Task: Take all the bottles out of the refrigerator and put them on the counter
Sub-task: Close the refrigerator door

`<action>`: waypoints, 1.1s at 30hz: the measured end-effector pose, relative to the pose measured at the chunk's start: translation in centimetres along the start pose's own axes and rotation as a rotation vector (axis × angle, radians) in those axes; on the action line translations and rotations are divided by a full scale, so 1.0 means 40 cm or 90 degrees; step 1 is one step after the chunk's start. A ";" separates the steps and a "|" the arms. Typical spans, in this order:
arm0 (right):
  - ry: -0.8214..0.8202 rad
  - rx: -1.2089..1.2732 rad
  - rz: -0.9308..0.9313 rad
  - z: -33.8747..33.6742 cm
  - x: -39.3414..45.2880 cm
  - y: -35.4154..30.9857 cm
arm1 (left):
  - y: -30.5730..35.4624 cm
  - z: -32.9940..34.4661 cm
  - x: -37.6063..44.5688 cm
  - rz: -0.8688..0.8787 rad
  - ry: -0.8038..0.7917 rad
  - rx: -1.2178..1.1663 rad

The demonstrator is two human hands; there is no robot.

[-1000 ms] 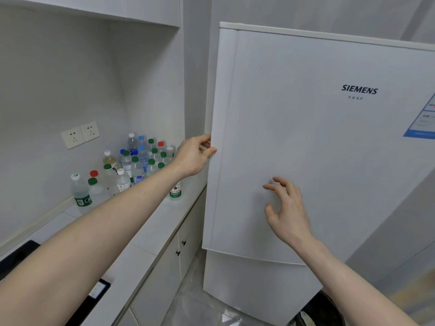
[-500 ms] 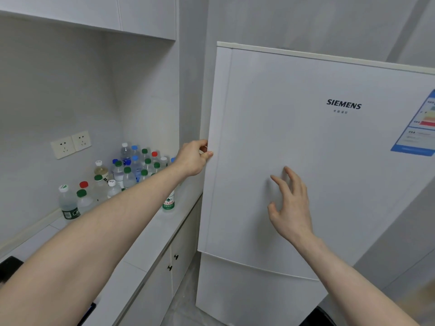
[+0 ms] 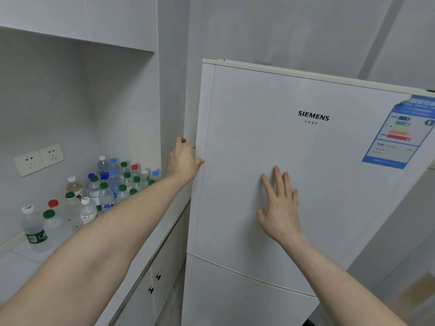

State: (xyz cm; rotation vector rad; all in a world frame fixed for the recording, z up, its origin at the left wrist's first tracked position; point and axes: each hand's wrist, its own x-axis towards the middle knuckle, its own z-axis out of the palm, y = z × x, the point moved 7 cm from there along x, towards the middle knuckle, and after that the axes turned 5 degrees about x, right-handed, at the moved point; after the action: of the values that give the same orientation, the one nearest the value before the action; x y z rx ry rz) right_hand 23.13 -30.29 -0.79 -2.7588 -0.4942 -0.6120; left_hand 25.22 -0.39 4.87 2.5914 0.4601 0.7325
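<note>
Left grip (image 3: 183,158) grasping refrigerator door (image 3: 294,172) edge; right (image 3: 280,208) released, flat; bottles (image 3: 106,187) crowd white counter (image 3: 150,234).

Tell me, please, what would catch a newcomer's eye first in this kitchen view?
The big white refrigerator door fills the right half, shut, with a blue sticker near its upper right corner. The left hand grips the door's left edge while the right hand lies flat on its front. To the left, a crowd of capped bottles stands on the counter in the corner, below two wall sockets.
</note>
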 end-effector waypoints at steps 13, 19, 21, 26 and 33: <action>0.000 -0.084 0.002 0.046 0.020 0.001 | 0.029 -0.013 0.040 0.094 -0.005 0.146; -0.014 -0.080 0.002 0.036 0.020 0.002 | 0.041 0.002 -0.003 0.082 0.023 0.102; -0.022 -0.070 -0.004 0.023 0.016 0.003 | 0.053 0.010 -0.029 0.115 0.054 0.083; -0.062 -0.020 -0.009 -0.016 -0.005 0.023 | 0.083 0.049 -0.086 0.218 -0.001 0.142; -0.067 0.111 0.031 -0.095 -0.079 0.008 | 0.069 -0.005 -0.217 0.308 -0.161 0.123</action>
State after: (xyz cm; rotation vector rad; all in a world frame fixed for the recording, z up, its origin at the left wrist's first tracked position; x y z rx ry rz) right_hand 19.19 -32.68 1.04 -2.6375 -0.4786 -0.3935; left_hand 18.65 -6.28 2.66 2.9631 -0.1929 0.5091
